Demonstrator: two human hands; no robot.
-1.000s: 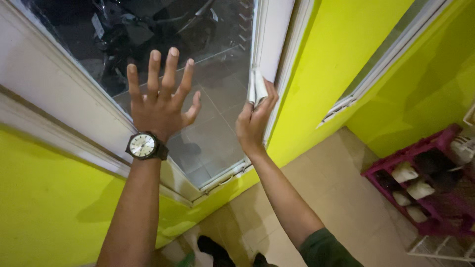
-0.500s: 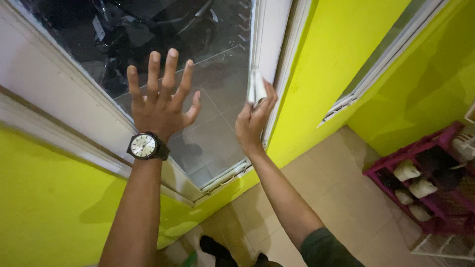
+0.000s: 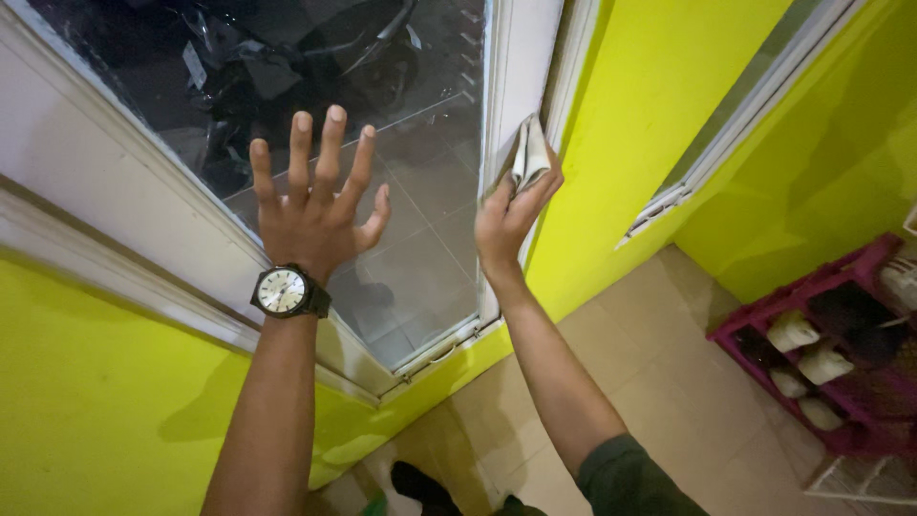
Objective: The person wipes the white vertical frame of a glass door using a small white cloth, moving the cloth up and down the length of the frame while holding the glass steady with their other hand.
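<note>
Pressing a folded white cloth (image 3: 530, 153) against the white window frame (image 3: 521, 67), a person's right hand (image 3: 511, 215) was closed around the rag, fingers and thumb pinched on its lower folds, at the right-hand upright of the pane. The cloth stood up above the fingertips, touching the frame just beside the edge of the glass (image 3: 382, 115).

The left hand (image 3: 315, 205) was held open with all five fingers spread wide, gripping nothing; whether its palm lay flat on the glass or hovered just off it could not be told from this angle. A round-faced wristwatch (image 3: 287, 291) on a dark strap sat on that wrist. The two hands were apart, the left near the middle of the pane and the right at its side.

Through the dark glass, a parked motorcycle (image 3: 287, 57) and a tiled floor showed dimly. The wall (image 3: 95, 401) below and beside the window was bright yellow-green, and a second white-framed window (image 3: 707, 153) ran along the wall to the right. On the beige floor tiles (image 3: 659, 382) at far right stood a magenta shoe rack (image 3: 831, 363) holding pale shoes. At the bottom edge of the view, the person's dark green sleeve (image 3: 630, 483) and a dark shoe (image 3: 420, 483) were visible.
</note>
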